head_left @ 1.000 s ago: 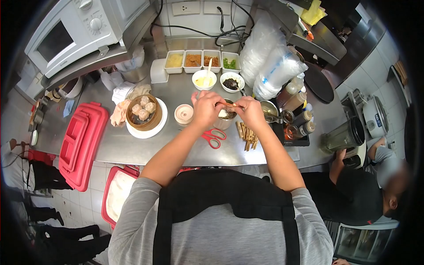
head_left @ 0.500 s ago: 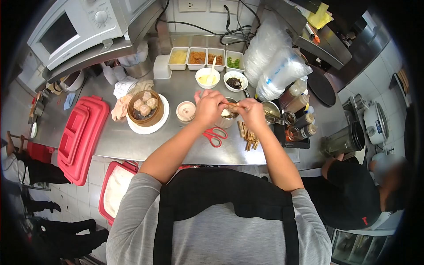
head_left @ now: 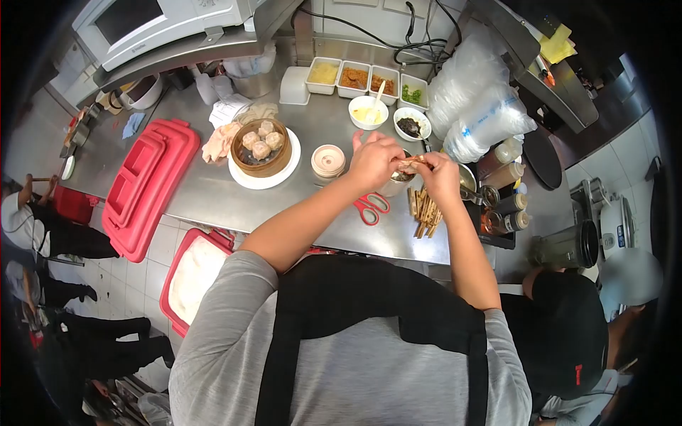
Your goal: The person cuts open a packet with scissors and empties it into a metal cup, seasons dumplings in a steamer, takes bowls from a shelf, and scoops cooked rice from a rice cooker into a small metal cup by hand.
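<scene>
My left hand [head_left: 374,162] and my right hand [head_left: 442,174] pinch a small reddish-brown piece [head_left: 410,165] between them, above a metal cup [head_left: 396,184] with pale and dark contents. What the piece is cannot be made out. Below my left hand, red-handled scissors [head_left: 372,207] lie on the counter. A pile of short brown sticks [head_left: 425,211] rests just below my right hand. Left of my hands are stacked pale small dishes [head_left: 328,162] and a bamboo steamer [head_left: 284,150] with several dumplings, on a white plate [head_left: 264,182].
Behind my hands stand white bowls [head_left: 369,112] and several filled tubs [head_left: 354,79]. Plastic bags [head_left: 490,124] and bottles [head_left: 508,177] are at right, near a blender [head_left: 565,245] and a co-worker [head_left: 561,326]. A red lid [head_left: 145,188] and red bin [head_left: 195,280] lie left.
The view has shifted, so the counter items appear farther right and higher. Both my hands stay together on the small piece. The co-worker at right has moved lower in view.
</scene>
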Demonstrator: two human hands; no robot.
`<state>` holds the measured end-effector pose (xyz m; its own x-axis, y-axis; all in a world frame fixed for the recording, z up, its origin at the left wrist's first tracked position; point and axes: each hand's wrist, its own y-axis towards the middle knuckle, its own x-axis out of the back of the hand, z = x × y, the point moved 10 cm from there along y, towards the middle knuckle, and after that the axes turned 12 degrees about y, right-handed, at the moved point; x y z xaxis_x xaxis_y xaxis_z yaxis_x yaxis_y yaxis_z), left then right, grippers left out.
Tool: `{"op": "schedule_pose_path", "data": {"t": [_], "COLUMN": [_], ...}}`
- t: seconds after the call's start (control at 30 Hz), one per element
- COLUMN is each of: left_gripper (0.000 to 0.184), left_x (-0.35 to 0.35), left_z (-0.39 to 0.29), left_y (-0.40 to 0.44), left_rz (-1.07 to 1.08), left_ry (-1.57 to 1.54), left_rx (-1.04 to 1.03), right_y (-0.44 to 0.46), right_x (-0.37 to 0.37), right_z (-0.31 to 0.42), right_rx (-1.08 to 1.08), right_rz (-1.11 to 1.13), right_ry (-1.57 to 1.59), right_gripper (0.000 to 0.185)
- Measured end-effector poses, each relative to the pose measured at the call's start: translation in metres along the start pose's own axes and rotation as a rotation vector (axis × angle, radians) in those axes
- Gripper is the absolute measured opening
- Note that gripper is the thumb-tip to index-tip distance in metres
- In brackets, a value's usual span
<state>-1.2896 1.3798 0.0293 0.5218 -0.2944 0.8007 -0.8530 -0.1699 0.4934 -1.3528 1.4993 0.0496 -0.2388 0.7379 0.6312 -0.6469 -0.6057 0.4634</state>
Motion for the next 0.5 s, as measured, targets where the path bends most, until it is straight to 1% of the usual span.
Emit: {"op": "schedule_pose_path", "data": {"t": [0.03,0.13,0.23,0.27,0.4,0.5], "left_gripper": [0.013,0.014,0.015,0.013,0.012,0.010], "left_x": [-0.002,0.005,0.002,0.003,0.003,0.006], "left_z": [-0.002,0.014,0.015,0.013,0.009,0.007], "left_y": [0.001,0.003,0.003,0.003,0.001,0.001], "left_rz": [0.017,-0.037,0.072,0.082,0.038,-0.019], "left_ry": [0.015,-0.024,-0.011,-0.025,-0.001,0.000], "left_rx": [-0.015,0.059,0.063,0.066,0.051,0.036], "right_y": [-0.001,-0.002,-0.001,-0.001,-0.006,-0.001], "right_x": [0.000,0.006,0.009,0.008,-0.001,0.005], "right_z": [-0.002,-0.001,-0.007,-0.006,0.012,-0.005], "right_rx": [0.005,-0.001,-0.056,-0.058,0.051,-0.013], "right_rz": [0.013,-0.002,-0.015,-0.007,-0.013,-0.056], "right_ry": [-0.016,-0.012,0.024,-0.008,0.032,-0.001], "right_gripper": [0.014,0.015,0.014,0.012,0.010,0.010]}}
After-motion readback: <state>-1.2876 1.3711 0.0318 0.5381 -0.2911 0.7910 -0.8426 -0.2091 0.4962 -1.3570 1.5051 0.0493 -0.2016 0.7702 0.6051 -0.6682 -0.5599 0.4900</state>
